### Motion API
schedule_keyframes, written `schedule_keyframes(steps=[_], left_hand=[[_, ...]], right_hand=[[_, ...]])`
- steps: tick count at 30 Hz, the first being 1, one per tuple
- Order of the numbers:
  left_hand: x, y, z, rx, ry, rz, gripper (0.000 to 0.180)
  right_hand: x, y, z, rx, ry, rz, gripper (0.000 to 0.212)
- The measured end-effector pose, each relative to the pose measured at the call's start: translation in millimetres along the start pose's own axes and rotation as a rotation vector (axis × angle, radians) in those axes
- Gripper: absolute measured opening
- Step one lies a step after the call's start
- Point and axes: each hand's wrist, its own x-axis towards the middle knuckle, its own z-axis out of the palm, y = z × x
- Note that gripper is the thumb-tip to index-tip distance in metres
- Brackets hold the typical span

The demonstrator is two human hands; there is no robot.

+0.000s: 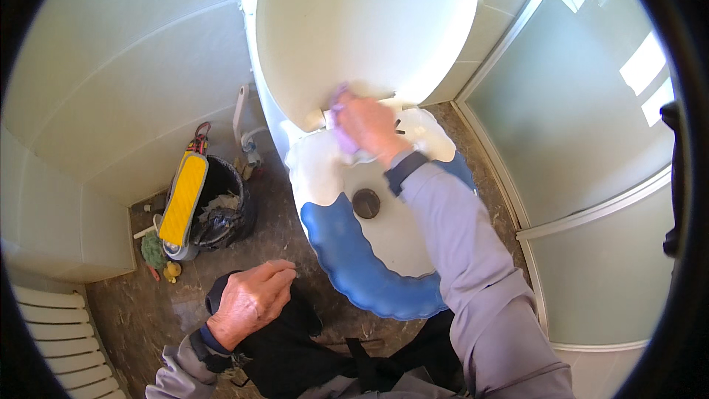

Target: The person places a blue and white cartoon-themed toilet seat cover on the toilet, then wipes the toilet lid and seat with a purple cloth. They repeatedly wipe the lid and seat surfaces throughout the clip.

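The lilac cloth (pixel 344 139) is bunched beneath the right hand (pixel 367 124) and shows along its left edge, gripped by blurred fingers at the hinge end of the blue-and-white toilet seat (pixel 340 245), near the raised toilet lid (pixel 362 29). The left hand (pixel 253 303) is by the black trousers (pixel 275 351), fingers bent; how far closed, I cannot tell.

Bin (pixel 221 179) left of toilet (pixel 399 240), shower screen (pixel 583 140) right
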Motion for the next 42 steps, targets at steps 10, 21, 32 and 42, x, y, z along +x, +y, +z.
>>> schedule_keyframes(steps=[10,21,32,42], left_hand=[[1,1,1,0.007,-0.002,-0.007,0.021],[-13,-6,-9,-0.029,0.052,-0.017,0.020],[-10,-7,-7,-0.035,0.044,-0.021,0.022],[-1,2,-3,0.011,0.009,0.003,0.022]], right_hand=[[13,9,17,0.047,-0.162,0.110,0.029],[5,100,-14,-0.077,-0.019,0.331,0.034],[49,36,-27,-0.390,-0.477,-0.009,0.028],[48,7,-9,0.346,-0.349,-0.179,0.033]])
